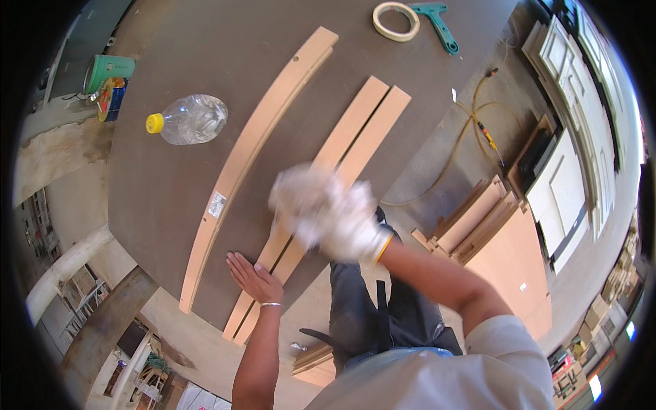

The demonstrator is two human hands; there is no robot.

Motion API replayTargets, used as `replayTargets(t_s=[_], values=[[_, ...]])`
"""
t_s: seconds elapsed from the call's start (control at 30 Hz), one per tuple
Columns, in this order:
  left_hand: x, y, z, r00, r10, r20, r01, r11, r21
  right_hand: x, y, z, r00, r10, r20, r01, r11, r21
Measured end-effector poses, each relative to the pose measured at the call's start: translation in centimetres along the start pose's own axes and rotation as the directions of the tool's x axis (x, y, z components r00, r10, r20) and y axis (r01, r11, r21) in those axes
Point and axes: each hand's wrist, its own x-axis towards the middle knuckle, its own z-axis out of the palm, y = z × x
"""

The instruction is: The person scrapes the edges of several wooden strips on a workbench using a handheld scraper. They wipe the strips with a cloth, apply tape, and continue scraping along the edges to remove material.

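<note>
Two pale wooden strips (372, 126) lie side by side on the dark table with a narrow dark gap between them. My left hand (254, 279), bare with a bracelet at the wrist, lies flat across their near end, fingers stretched out to the table. My right hand (352, 219), in a white glove, is over the middle of the strips, smeared by motion. It is closed on a crumpled white cloth (297, 198), also blurred. Left of the strips lies a long curved wooden piece (247, 150) with a small white label.
On the dark table (164, 198) are a clear bottle (195, 119) with yellow cap, a tape roll (396, 22) and a teal scraper (441, 29). Wooden panels (509, 253) and a yellow air hose (454, 154) are off its right side. A green can (109, 73) stands beyond the left edge.
</note>
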Motion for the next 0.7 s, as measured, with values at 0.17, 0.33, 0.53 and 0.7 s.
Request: replayTargets(t_s=[0.17,0.33,0.53,0.7], values=[[0.1,0.2,0.1,1.000,0.004,-0.023,-0.004,1.000,0.024,2.0,4.4,-3.4,0.919,0.107,-0.378,-0.228,0.929,-0.293],[0.2,0.3,-0.2,0.999,0.014,-0.029,-0.014,1.000,-0.002,1.3,0.8,-3.6,0.994,-0.013,-0.111,-0.016,0.965,-0.263],[0.2,0.4,0.1,0.999,-0.030,-0.019,0.030,1.000,-0.009,4.8,16.5,-10.5,0.890,-0.067,-0.451,-0.165,0.875,-0.456],[0.1,0.4,0.1,1.000,-0.017,-0.013,0.017,1.000,-0.024,-2.1,0.8,3.4,0.999,0.023,-0.033,-0.024,0.999,-0.036]])
